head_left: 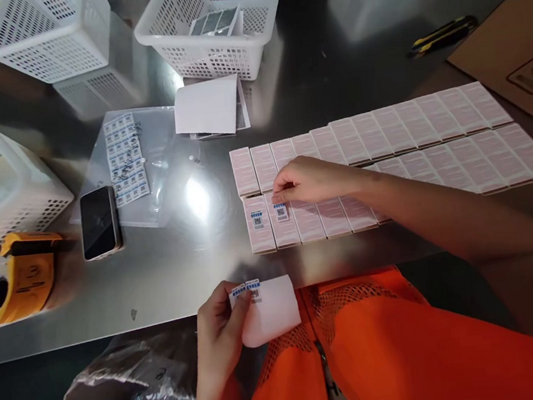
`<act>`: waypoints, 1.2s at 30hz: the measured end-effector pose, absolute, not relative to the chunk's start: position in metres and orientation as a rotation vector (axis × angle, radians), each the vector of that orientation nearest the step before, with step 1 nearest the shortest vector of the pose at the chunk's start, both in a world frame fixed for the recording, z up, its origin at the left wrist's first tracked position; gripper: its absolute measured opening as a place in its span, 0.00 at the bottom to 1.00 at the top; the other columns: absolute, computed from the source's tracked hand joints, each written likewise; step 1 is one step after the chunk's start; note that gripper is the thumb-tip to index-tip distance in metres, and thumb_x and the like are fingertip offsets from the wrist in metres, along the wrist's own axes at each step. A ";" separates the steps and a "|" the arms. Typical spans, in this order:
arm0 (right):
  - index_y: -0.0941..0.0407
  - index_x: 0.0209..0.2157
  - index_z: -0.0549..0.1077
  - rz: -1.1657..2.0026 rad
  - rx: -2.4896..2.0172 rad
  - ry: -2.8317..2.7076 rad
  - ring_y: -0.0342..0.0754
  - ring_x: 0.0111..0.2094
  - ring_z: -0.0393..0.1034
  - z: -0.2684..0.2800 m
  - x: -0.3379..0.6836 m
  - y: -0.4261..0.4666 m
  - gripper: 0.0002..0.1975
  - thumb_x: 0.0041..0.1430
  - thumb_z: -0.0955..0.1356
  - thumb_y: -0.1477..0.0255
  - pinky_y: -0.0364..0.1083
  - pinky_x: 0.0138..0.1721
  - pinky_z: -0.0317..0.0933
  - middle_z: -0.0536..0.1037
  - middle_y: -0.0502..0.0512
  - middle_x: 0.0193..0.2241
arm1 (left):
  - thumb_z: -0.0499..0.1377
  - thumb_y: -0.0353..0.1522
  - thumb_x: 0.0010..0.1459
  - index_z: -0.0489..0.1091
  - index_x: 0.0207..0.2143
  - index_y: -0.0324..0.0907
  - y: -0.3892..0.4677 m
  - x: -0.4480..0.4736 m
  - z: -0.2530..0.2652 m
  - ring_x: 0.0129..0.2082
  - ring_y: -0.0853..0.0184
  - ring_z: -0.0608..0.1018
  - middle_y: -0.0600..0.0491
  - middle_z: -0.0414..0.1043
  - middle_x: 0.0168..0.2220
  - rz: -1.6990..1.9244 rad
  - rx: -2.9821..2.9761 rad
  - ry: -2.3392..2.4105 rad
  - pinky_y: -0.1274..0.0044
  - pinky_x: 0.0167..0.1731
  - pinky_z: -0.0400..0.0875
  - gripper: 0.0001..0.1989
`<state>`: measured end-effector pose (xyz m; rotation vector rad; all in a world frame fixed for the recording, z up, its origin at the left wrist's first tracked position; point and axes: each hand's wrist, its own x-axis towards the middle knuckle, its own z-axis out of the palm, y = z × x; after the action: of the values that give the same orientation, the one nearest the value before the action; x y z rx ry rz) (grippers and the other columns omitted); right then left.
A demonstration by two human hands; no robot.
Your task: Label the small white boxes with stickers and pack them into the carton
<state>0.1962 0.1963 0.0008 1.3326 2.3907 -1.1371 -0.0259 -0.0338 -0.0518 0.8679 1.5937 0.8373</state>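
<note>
Left of pink boxes, phone and basket; left hand pinching label sheet, right hand pinching label.

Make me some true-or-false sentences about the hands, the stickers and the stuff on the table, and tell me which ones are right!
1. The left hand's grip is on a white sheet with stickers. True.
2. The right hand's grip is on the phone. False: the right hand's grip is at a sticker on a pink pack.
3. The phone has a dark screen. True.
4. Every pink pack has a sticker. False: many show none.
5. The yellow-and-black tool is inside a white basket. False: the yellow-and-black tool lies on the shiny table.
</note>
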 end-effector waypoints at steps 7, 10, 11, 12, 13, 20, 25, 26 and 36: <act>0.58 0.38 0.81 -1.108 1.358 2.456 0.34 0.29 0.62 -0.007 0.198 0.191 0.13 0.64 0.69 0.63 0.39 0.35 0.46 0.76 0.50 0.32 | 0.63 0.46 0.59 0.71 0.30 0.39 -0.030 -0.027 -0.050 0.27 0.70 0.67 0.53 0.70 0.27 0.841 0.890 1.604 0.82 0.25 0.61 0.18; 0.58 0.37 0.81 -1.085 1.366 2.474 0.34 0.30 0.62 -0.010 0.198 0.190 0.13 0.64 0.69 0.62 0.39 0.36 0.46 0.76 0.50 0.32 | 0.63 0.45 0.60 0.71 0.30 0.39 -0.030 -0.026 -0.050 0.27 0.71 0.67 0.54 0.70 0.27 0.845 0.907 1.602 0.82 0.25 0.61 0.18; 0.57 0.37 0.81 -1.077 1.370 2.485 0.34 0.30 0.62 -0.011 0.198 0.189 0.13 0.64 0.69 0.62 0.39 0.36 0.46 0.76 0.50 0.33 | 0.63 0.45 0.60 0.71 0.30 0.39 -0.030 -0.025 -0.050 0.27 0.71 0.67 0.54 0.70 0.26 0.848 0.908 1.601 0.82 0.25 0.61 0.18; 0.57 0.36 0.80 -1.069 1.375 2.499 0.34 0.31 0.62 -0.011 0.198 0.189 0.13 0.64 0.69 0.63 0.39 0.36 0.46 0.76 0.49 0.33 | 0.63 0.45 0.60 0.71 0.30 0.39 -0.030 -0.025 -0.050 0.27 0.71 0.67 0.54 0.70 0.26 0.851 0.906 1.599 0.82 0.25 0.61 0.17; 0.57 0.36 0.80 -1.062 1.381 2.514 0.34 0.31 0.62 -0.011 0.198 0.188 0.12 0.64 0.69 0.63 0.39 0.37 0.46 0.76 0.49 0.34 | 0.63 0.45 0.60 0.71 0.29 0.39 -0.031 -0.025 -0.051 0.27 0.71 0.67 0.54 0.70 0.26 0.854 0.902 1.600 0.82 0.25 0.61 0.17; 0.59 0.40 0.79 -1.041 1.431 2.687 0.36 0.36 0.62 -0.021 0.199 0.175 0.09 0.61 0.71 0.69 0.38 0.39 0.51 0.73 0.53 0.40 | 0.63 0.44 0.60 0.71 0.30 0.39 -0.033 -0.024 -0.052 0.27 0.71 0.66 0.54 0.69 0.26 0.863 0.878 1.605 0.83 0.25 0.60 0.17; 0.57 0.63 0.64 -1.110 1.748 2.912 0.38 0.38 0.63 -0.026 0.208 0.176 0.47 0.42 0.80 0.65 0.38 0.39 0.58 0.65 0.58 0.52 | 0.62 0.42 0.61 0.71 0.31 0.40 -0.032 -0.017 -0.046 0.28 0.71 0.66 0.54 0.69 0.27 0.907 0.887 1.596 0.82 0.26 0.62 0.14; 0.58 0.61 0.66 -1.209 1.740 2.920 0.37 0.36 0.63 -0.023 0.210 0.174 0.44 0.43 0.80 0.63 0.38 0.37 0.58 0.66 0.58 0.50 | 0.63 0.42 0.61 0.71 0.32 0.40 -0.032 -0.014 -0.044 0.28 0.70 0.67 0.54 0.70 0.28 0.919 0.898 1.602 0.82 0.26 0.62 0.14; 0.56 0.34 0.79 -1.117 1.141 3.360 0.36 0.36 0.65 -0.009 0.220 0.073 0.14 0.70 0.64 0.66 0.39 0.41 0.54 0.75 0.51 0.32 | 0.62 0.43 0.61 0.76 0.32 0.40 -0.015 0.008 -0.027 0.27 0.70 0.71 0.53 0.74 0.27 0.914 1.047 1.574 0.81 0.27 0.65 0.15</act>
<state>0.2198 0.0732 -0.0086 1.1412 3.3597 -1.1172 0.0081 -0.0147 -0.0267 1.0474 1.5737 0.9141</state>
